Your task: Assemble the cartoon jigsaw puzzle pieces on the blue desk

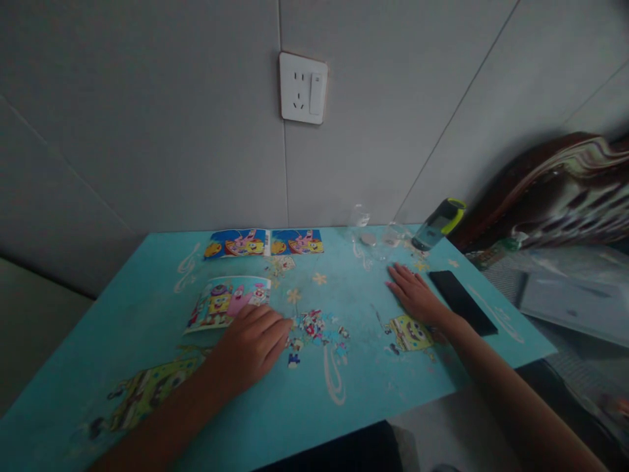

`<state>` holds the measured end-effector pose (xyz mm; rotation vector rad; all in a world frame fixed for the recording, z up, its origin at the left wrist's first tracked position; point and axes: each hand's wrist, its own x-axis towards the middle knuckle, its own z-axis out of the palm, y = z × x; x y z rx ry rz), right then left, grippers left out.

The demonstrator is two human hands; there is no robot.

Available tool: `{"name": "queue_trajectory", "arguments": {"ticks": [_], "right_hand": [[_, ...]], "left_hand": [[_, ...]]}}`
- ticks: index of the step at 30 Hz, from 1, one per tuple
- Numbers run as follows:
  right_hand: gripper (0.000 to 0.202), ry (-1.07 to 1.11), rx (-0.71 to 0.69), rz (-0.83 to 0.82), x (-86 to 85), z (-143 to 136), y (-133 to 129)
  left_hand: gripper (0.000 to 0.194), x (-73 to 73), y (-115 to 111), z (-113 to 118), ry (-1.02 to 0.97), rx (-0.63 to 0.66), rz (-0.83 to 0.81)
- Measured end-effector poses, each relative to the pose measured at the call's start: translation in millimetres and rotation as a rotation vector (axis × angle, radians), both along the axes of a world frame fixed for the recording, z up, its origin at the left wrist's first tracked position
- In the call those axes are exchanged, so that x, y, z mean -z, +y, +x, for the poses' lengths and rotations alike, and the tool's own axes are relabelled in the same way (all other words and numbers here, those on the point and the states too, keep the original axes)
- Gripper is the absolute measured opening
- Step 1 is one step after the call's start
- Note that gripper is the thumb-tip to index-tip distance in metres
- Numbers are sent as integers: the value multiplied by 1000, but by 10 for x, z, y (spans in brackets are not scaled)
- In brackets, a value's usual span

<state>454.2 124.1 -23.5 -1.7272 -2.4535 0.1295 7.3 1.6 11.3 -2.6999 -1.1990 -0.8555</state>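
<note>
My left hand [255, 337] rests over the lower right corner of a cartoon picture sheet [221, 305], its fingers bent and close together. Its fingertips reach the left edge of a loose pile of small jigsaw puzzle pieces [314, 326]; anything in them is hidden. A dark blue piece [293, 360] lies a little apart, below the pile. Off to the right, my right hand [415, 295] lies flat on the tabletop with fingers stretched out, holding nothing. Beside it is a flat black object, perhaps a phone [462, 301].
Two cartoon-printed cards [238, 242] lie along the wall. At the back right are clear plastic pieces [361, 215], a round disc [368, 239] and a tilted dark bottle with a lime-green rim [439, 224]. The turquoise table [147, 295] carries printed cartoon figures. A carved chair [550, 183] stands right.
</note>
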Motion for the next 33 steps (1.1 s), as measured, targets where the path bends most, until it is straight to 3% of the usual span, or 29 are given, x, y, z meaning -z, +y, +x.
{"name": "queue_trajectory", "arguments": {"ticks": [5, 9, 13, 18, 24, 26, 29, 33], "right_hand": [[64, 11, -44, -7, -13, 100, 65], [56, -22, -50, 107, -90, -9, -43], [55, -5, -244, 162, -294, -470, -324], [53, 112, -619, 21, -554, -1271, -544], [47, 257, -894, -47, -571, -1913, -459], [46, 286, -931, -65, -510, -1974, -448], [50, 290, -967, -100, -419, -1956, -491], [57, 209, -1007, -151, -391, -1899, -628]], "left_hand": [[16, -45, -10, 14, 21, -47, 8], [16, -99, -6, 4, 36, -150, 16], [15, -151, 10, -41, 75, -232, 36], [16, -287, 49, -141, 147, -271, 122], [16, -525, 103, -282, 371, -193, 218], [17, -515, 102, -318, 425, -152, 235], [18, -388, 54, -344, 445, -98, 256], [11, -234, -88, -306, 396, 8, 137]]}}
